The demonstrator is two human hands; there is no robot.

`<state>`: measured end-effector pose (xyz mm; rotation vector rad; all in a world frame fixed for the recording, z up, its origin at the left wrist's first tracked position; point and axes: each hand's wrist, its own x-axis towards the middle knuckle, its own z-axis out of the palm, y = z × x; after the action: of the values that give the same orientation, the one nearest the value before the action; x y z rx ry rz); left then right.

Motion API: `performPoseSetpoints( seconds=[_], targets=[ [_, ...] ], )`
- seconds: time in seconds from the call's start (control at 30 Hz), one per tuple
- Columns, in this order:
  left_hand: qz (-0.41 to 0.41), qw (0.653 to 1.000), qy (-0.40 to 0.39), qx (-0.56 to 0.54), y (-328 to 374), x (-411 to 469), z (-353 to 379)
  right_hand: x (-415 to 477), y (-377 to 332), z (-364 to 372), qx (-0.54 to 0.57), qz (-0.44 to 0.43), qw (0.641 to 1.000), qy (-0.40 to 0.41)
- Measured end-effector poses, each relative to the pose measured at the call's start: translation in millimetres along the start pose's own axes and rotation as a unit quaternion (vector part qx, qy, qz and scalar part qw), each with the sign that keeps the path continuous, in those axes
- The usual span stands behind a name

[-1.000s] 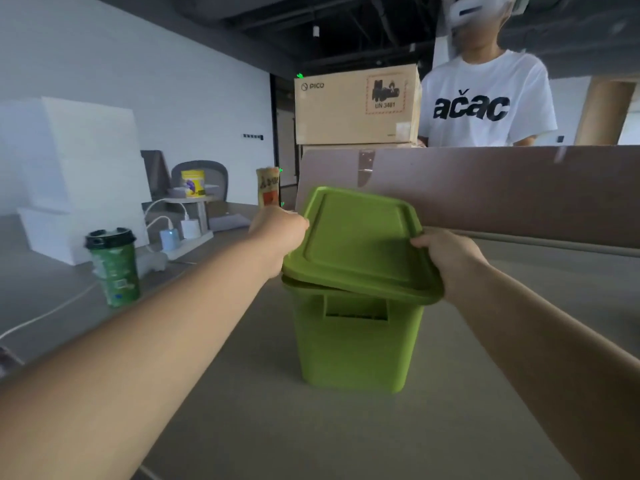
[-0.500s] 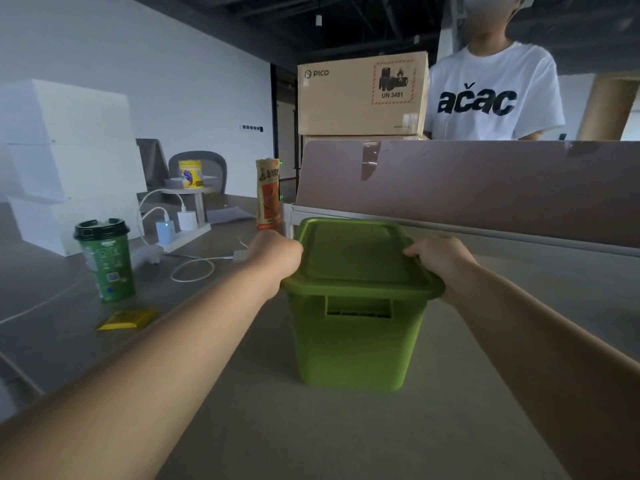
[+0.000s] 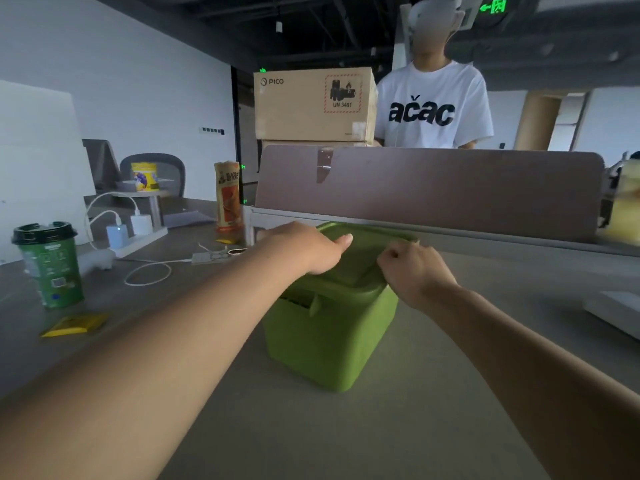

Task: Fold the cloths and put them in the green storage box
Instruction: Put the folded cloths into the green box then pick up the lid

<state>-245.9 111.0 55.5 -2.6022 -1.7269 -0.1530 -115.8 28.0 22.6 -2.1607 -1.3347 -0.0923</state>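
Note:
The green storage box [image 3: 329, 337] stands on the grey table, turned with one corner toward me. Its green lid [image 3: 363, 251] lies on top and covers the inside, so no cloths show. My left hand [image 3: 304, 247] rests palm down on the lid's left edge, fingers curled over the rim. My right hand [image 3: 412, 271] grips the lid's right front edge with the fingers bent.
A green paper cup [image 3: 48, 265] and a yellow packet [image 3: 74, 323] sit at the left. A power strip with chargers and cables [image 3: 131, 233] and a tall snack tube [image 3: 227, 202] stand behind. A desk divider [image 3: 429, 192] runs behind the box; a person in a white T-shirt [image 3: 433, 105] stands beyond it.
The lid came down from a tilted, raised position onto the box. The box has turned corner-on, and both hands moved inward over the lid.

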Motion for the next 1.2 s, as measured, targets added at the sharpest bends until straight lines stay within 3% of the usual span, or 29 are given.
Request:
performPoseSetpoints(
  seconds=[0.17,0.3,0.4,0.5,0.6,0.8,0.9,0.97,1.2],
  targets=[
    [0.057,0.993,-0.100,0.022,20,12,0,-33,15,-22,-0.114,-0.107,0.985,0.075],
    [0.158,0.978,-0.128,-0.043,33,15,9,-30,36,-58,-0.027,-0.030,0.998,0.051],
    [0.214,0.969,-0.090,-0.082,46,7,18,-15,71,-69,-0.071,0.028,0.997,-0.002],
    [0.208,0.971,-0.100,-0.069,47,5,18,-9,94,-73,-0.080,0.069,0.990,-0.090],
    [0.194,0.972,-0.108,-0.080,47,5,18,-7,99,-72,-0.140,0.037,0.978,-0.152],
    [0.194,0.972,-0.114,-0.065,49,9,12,0,91,-77,-0.183,0.068,0.971,-0.136],
    [0.201,0.977,-0.009,-0.074,54,13,16,6,77,-71,-0.210,0.083,0.973,-0.039],
    [0.194,0.977,0.026,-0.087,58,14,21,12,76,-63,-0.203,0.095,0.974,-0.022],
    [0.139,0.983,-0.082,-0.086,58,20,20,22,88,-62,-0.126,0.088,0.974,-0.168]
  ],
)
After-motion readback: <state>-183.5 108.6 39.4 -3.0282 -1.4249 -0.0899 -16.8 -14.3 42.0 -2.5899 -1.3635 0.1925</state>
